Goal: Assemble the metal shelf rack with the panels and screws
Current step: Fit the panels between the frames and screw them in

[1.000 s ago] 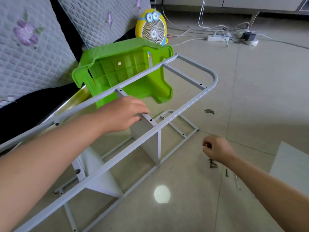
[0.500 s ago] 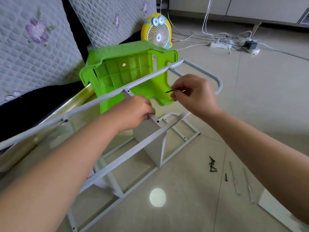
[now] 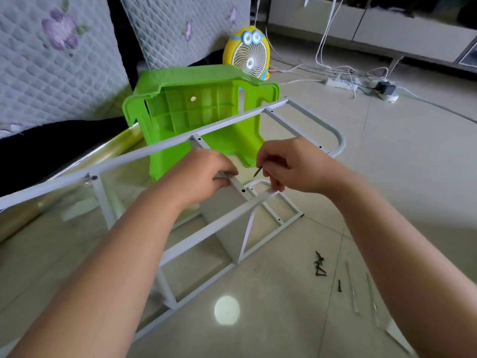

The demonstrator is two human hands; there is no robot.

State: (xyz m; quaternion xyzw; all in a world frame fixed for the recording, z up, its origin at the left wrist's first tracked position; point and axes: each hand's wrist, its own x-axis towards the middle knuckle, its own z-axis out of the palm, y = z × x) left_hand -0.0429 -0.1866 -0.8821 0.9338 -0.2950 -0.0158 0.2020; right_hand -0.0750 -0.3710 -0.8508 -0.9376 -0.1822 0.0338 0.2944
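The grey metal rack frame (image 3: pixel 160 148) lies on its side on the tiled floor, its rounded end at the right. A grey shelf panel (image 3: pixel 232 223) stands upright between the two side frames. My left hand (image 3: pixel 204 174) grips the panel's top edge beside a screw hole (image 3: pixel 243 190). My right hand (image 3: pixel 291 164) pinches a dark screw (image 3: pixel 257 172), tip pointing down-left, a little above that hole. Several loose dark screws (image 3: pixel 320 264) lie on the floor to the lower right.
A green plastic stool (image 3: pixel 196 109) lies tipped behind the frame, a yellow fan (image 3: pixel 247 54) behind it. Quilted cushions (image 3: pixel 51 60) stand at the left. Thin metal rods (image 3: pixel 352 293) and a white panel edge lie at the lower right. Cables and a power strip (image 3: pixel 338 82) run across the far floor.
My right hand rose from the screws on the floor with one screw, then came down and left toward the hole beside my left hand. My left hand stayed on the panel.
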